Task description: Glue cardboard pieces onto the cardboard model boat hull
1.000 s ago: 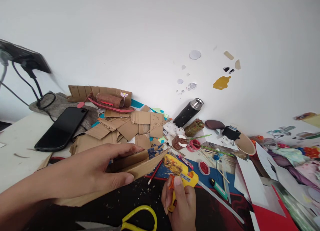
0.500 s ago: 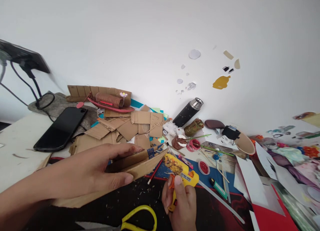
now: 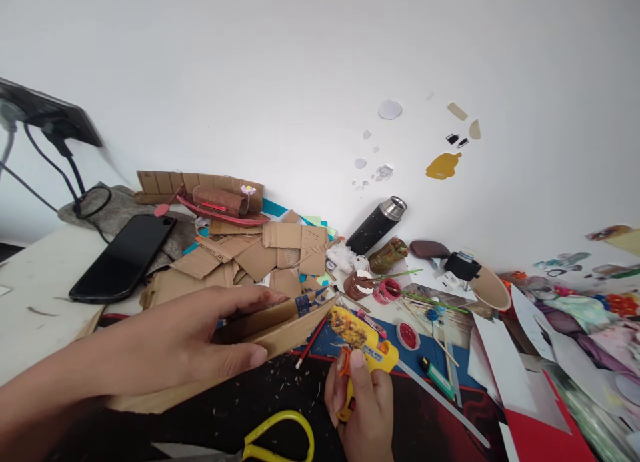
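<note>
My left hand (image 3: 200, 335) is closed around a folded cardboard piece (image 3: 295, 332), thumb on the near wall and fingers over the far one. Blue print marks the inside of its pointed right end. In my right hand (image 3: 365, 402) is a yellow glue gun (image 3: 373, 352) with an orange trigger, its nozzle end smeared with brown residue. That nozzle end lies right by the cardboard's tip; whether they touch I cannot tell. A long clear glue stick (image 3: 445, 405) trails out of the gun's back. Below my hands lie yellow-handled scissors (image 3: 280, 419), partly cut off by the frame.
Cardboard scraps (image 3: 257, 255) and a small red model boat (image 3: 220, 205) lie behind my left hand. A black phone (image 3: 123, 259) rests at left. Toward the wall are a black flask (image 3: 377, 223) and open paint pots (image 3: 387, 290); a green cutter (image 3: 437, 377) lies right.
Almost nothing differs. The view has shifted very slightly; both hands keep their hold on the cardboard and the glue gun.
</note>
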Motion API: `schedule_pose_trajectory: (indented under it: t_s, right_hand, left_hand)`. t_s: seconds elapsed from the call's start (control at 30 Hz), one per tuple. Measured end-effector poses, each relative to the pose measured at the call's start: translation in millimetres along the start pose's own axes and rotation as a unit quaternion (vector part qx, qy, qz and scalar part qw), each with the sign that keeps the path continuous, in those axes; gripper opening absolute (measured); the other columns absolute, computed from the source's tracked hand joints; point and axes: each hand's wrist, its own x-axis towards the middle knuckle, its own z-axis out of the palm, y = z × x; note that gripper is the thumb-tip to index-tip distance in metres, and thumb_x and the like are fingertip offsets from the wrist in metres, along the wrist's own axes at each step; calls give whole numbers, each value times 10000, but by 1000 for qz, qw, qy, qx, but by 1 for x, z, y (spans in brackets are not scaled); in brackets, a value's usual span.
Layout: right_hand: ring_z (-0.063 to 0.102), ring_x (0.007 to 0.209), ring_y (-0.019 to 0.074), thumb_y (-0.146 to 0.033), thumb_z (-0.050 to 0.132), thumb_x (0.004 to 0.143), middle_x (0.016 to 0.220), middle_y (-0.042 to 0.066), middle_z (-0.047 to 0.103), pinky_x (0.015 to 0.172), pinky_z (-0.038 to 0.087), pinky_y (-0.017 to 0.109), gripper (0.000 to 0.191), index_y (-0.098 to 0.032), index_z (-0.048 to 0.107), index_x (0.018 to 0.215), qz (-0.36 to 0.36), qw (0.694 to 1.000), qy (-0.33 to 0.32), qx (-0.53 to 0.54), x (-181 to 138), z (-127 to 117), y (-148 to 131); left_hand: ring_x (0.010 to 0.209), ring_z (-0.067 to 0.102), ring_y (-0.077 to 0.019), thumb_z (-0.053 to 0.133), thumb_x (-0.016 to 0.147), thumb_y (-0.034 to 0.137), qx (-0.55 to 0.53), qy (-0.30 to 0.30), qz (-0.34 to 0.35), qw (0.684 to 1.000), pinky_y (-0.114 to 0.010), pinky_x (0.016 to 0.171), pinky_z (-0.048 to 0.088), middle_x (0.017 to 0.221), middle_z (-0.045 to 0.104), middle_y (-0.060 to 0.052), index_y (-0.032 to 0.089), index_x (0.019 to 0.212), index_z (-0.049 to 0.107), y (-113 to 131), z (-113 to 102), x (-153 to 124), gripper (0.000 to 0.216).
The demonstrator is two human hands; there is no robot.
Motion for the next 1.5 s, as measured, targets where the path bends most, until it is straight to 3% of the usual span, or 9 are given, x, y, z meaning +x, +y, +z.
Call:
schedule_pose_trajectory:
  t_s: [0.47, 1.13, 1.5]
  right_hand:
    - [437, 434, 117, -621, 662, 1055, 436, -6, 447, 435, 266, 243, 698, -203, 579, 502, 13, 1000, 19, 17, 1, 0, 1]
    - [491, 392, 113, -617, 661, 1065, 435, 10, 509, 423, 284, 245, 695, -197, 590, 516, 7, 999, 24, 22, 2, -1, -2]
    - [473, 432, 112, -632, 694, 1039, 441, 4, 489, 426, 307, 228, 687, -199, 591, 515, 18, 999, 33, 31, 2, -1, -1]
  left_hand:
    - [1389, 716, -357, 709, 866, 741, -1, 14, 19, 1000, -429, 1130, 614, 1563, 727, -21, 354, 1529, 700, 2, 1, 1, 768]
    - [1454, 665, -350, 683, 886, 770, 7, -1, 4, 1000, -450, 1208, 557, 1613, 686, -1, 379, 1573, 653, 1, 0, -3, 792]
    - [1415, 696, -378, 706, 862, 756, 0, 5, 4, 1000, -459, 1162, 597, 1562, 728, -13, 389, 1530, 692, 5, 0, -1, 763]
